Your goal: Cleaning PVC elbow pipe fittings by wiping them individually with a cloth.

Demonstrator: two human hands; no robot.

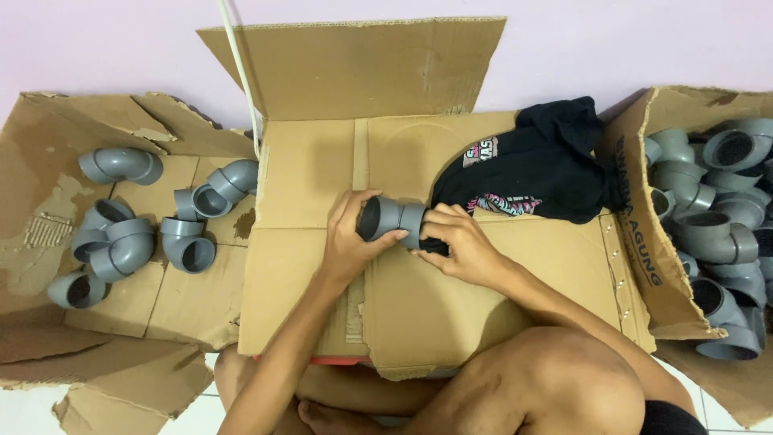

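Bare arms and legs, no sleeves; a black garment edge (672, 419) shows at the thigh.

Elbows (121, 165) – seven (left); one cloth (547, 173)

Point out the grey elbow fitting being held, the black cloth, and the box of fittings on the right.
grey elbow fitting (389, 217), head view, on its collar.
black cloth (547, 173), head view, on its middle folds.
box of fittings (636, 217), head view, on its near cardboard wall.

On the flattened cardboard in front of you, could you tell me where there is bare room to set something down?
Bare cardboard lies below both hands, down to its torn near edge, and above the left hand toward the upright flap. Crowded: the black cloth beside the right hand, and the elbow-filled box.
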